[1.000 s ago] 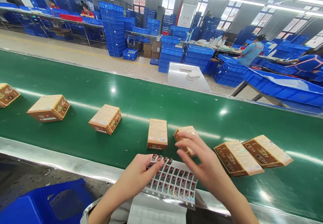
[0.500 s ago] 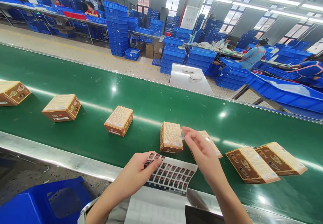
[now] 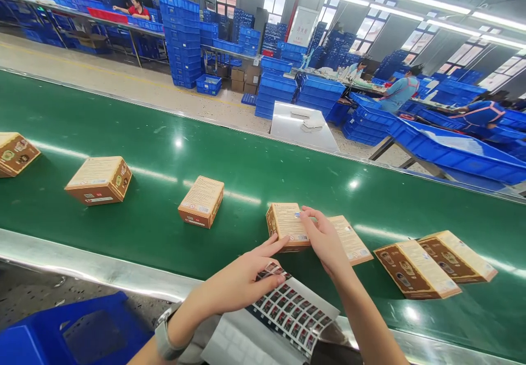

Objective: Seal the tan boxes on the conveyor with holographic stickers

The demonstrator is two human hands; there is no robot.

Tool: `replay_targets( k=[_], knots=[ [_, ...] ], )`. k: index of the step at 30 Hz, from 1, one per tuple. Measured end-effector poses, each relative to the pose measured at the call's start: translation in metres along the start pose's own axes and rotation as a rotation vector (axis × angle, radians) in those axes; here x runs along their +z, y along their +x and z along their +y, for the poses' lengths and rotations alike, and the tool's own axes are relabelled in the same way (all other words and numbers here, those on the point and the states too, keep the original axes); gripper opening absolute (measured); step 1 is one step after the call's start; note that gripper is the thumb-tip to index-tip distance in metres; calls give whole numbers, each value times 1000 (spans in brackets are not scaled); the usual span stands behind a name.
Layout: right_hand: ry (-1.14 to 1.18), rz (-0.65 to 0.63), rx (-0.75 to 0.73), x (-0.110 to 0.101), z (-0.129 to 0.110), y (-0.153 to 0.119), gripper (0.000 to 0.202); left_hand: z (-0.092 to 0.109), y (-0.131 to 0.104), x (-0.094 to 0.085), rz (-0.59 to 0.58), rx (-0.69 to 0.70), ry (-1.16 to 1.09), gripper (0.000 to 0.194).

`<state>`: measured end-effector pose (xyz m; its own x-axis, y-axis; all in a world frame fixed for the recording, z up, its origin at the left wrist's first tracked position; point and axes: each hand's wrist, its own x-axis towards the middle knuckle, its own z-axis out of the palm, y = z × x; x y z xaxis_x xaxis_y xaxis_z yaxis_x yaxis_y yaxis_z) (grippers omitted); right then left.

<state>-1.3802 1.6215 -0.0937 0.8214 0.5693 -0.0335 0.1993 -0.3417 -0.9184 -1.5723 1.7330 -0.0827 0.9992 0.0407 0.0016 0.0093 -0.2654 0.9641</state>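
My left hand (image 3: 242,283) grips a sheet of small dark-and-red stickers (image 3: 293,310) between thumb and fingers. Its outstretched index finger rests against the front of a brown-and-cream carton (image 3: 287,225) on the green belt. My right hand (image 3: 326,239) is at that carton's right edge, fingers bent together. A small shiny sticker (image 3: 297,215) shows at its fingertips, against the carton's printed top face. Just right of this hand lies another carton (image 3: 353,241), partly hidden behind it. White backing paper (image 3: 242,340) hangs below the sticker sheet.
More cartons stand along the green conveyor belt (image 3: 139,217), one (image 3: 201,203) to the left and a tilted one (image 3: 415,269) to the right. A metal rail (image 3: 102,258) edges the belt. A blue bin (image 3: 78,332) sits lower left. Blue crate stacks (image 3: 178,41) and people lie beyond.
My right hand has brought the small sticker onto the carton's top. My left hand has moved up and right with the sheet, its index finger now touching the carton.
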Motion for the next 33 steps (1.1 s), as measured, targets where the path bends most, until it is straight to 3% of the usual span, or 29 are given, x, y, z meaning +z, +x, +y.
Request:
replay_targets(
  k=[7,14,17,23,26,30,33],
  knots=[
    [-135,69,-85,-8,7,3,36,0,10,8,-35,37,2,28],
    [-204,132,-48,-17,10,2,38,5,14,15,-44,82,-19,29],
    [-272,175,-38,-23,12,11,46,9,5,16,12,10,-24,29],
    [-413,230,-80,-37,4,19,38,7,-21,11,110,-181,-58,31],
    [-475,163,-333,-34,-13,-7,30,3,-30,10,179,-207,-109,27],
    [-504,-184,-828,-13,-34,-54,14,0,-37,11,263,-214,-84,29],
    [-556,-216,-1009,3,-40,-73,8,2,-38,12,287,-214,-89,31]
  ],
)
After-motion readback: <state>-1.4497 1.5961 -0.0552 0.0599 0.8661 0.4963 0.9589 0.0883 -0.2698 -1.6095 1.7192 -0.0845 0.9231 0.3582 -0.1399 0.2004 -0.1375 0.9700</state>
